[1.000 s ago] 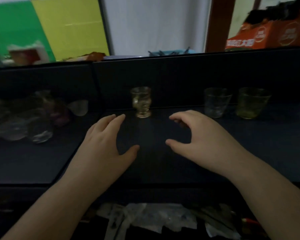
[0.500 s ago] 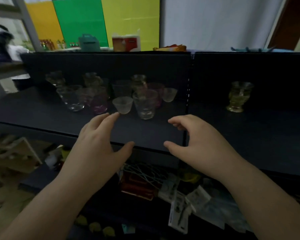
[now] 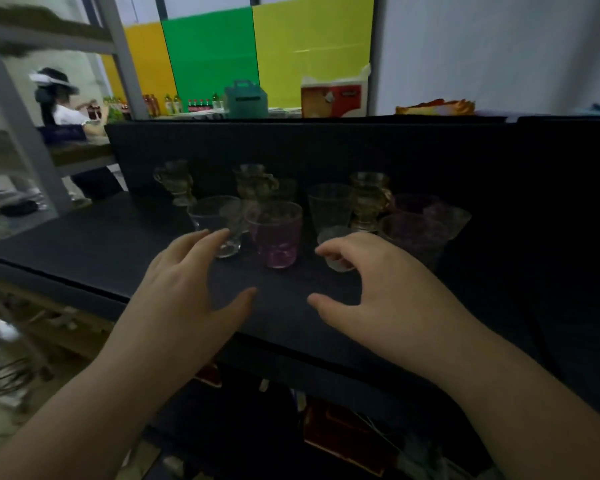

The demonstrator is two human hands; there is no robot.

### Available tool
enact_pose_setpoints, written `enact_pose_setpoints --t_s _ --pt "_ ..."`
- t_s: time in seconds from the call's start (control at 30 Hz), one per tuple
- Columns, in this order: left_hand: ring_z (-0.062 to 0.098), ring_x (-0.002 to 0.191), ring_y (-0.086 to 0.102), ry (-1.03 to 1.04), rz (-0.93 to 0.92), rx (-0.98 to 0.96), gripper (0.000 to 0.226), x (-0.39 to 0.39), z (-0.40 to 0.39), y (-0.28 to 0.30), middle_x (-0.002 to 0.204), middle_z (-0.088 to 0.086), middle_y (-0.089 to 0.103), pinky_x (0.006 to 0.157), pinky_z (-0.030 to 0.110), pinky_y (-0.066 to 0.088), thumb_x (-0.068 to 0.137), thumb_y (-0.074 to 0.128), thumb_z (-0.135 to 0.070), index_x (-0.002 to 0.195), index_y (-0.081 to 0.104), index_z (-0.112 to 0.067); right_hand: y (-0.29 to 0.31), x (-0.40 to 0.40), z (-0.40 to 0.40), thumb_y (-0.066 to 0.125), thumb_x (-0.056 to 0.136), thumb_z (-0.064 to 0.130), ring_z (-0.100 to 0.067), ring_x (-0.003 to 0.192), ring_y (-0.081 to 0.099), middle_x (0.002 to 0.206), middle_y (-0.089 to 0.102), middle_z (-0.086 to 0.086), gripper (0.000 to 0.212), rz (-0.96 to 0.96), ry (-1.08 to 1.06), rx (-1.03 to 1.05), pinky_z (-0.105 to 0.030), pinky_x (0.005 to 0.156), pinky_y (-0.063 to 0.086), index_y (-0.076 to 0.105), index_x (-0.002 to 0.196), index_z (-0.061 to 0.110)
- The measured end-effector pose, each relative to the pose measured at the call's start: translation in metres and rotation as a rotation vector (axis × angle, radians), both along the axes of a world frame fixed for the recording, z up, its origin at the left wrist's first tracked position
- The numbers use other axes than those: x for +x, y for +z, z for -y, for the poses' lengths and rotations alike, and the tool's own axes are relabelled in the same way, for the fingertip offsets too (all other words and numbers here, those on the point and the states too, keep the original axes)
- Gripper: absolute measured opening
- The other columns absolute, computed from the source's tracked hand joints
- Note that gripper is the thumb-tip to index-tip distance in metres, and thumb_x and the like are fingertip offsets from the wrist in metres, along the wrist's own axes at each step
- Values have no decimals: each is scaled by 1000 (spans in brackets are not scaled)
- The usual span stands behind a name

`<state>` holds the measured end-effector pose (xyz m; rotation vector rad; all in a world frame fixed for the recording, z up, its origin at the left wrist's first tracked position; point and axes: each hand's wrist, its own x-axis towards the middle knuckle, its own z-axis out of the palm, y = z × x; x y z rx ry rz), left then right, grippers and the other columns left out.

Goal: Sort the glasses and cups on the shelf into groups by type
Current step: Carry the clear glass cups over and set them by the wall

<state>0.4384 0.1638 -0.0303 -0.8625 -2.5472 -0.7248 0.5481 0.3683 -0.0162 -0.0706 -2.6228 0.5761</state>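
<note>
dark shelf (image 3: 84,247) | mixed glasses (image 3: 278,237) clustered | both hands' fingers (image 3: 201,237) spread, empty

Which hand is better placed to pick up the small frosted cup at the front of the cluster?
The right hand. Its curled fingertips sit right at the small frosted cup, open and empty. The left hand hovers by the clear glass, with the pink tumbler in between.
</note>
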Motion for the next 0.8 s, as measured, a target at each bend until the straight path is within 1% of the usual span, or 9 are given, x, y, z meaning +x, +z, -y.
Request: enact_pose_setpoints --t_s 0.13,0.23,0.33,0.43,0.57,0.63,0.7,0.8 --pt "16 136 33 7 -33 31 80 -42 14 8 148 -9 35 106 35 33 77 66 -53 147 33 -32 2 -38 15 65 84 55 8 115 46 127 47 29 54 15 2 2 -18 94 44 49 134 44" --pt "16 139 29 -27 -72 18 81 -69 17 7 150 -8 33 110 37 33 78 63 -53 148 31 -31 3 -62 28 66 82 55 10 112 47 124 49 31 54 17 -11 18 -15 93 43 52 133 43" --pt "13 141 23 -101 -82 14 81 -102 23 6 152 -9 29 112 36 30 78 58 -57 149 28 -31 7 -86 45 68 81 53 9 105 51 117 53 29 50 -11 -44 20 -14 88 45 55 127 43" --pt "11 140 24 -181 -98 57 77 -140 41 7 151 -11 31 110 31 29 80 53 -62 148 30 -34 11 -108 67 67 79 54 10 102 53 113 54 29 50 -26 -97 23 -13 84 45 53 127 46" --pt "6 140 23 -293 -59 108 70 -199 70 12 150 -15 31 106 29 26 84 38 -68 147 32 -37 11 -143 102 68 79 53 12 101 54 112 54 29 50 -41 -181 10 -16 82 50 54 127 46" --pt "6 139 22 -304 -54 121 67 -227 75 13 150 -14 31 106 27 24 87 40 -67 147 33 -37 12 -158 118 65 78 53 11 100 54 109 55 29 49 -51 -206 9 -15 79 49 55 125 46" --pt "9 139 23 -313 -34 120 66 -260 82 14 150 -12 31 107 28 24 88 46 -61 147 33 -36 12 -180 135 62 76 53 9 99 54 107 56 28 47 -71 -240 7 -13 76 47 57 122 44" --pt "15 139 26 -319 -19 87 68 -303 84 16 151 -6 31 110 35 28 87 55 -54 147 33 -30 14 -203 155 63 77 51 6 96 57 105 57 26 41 -113 -287 14 -12 70 45 61 117 42"
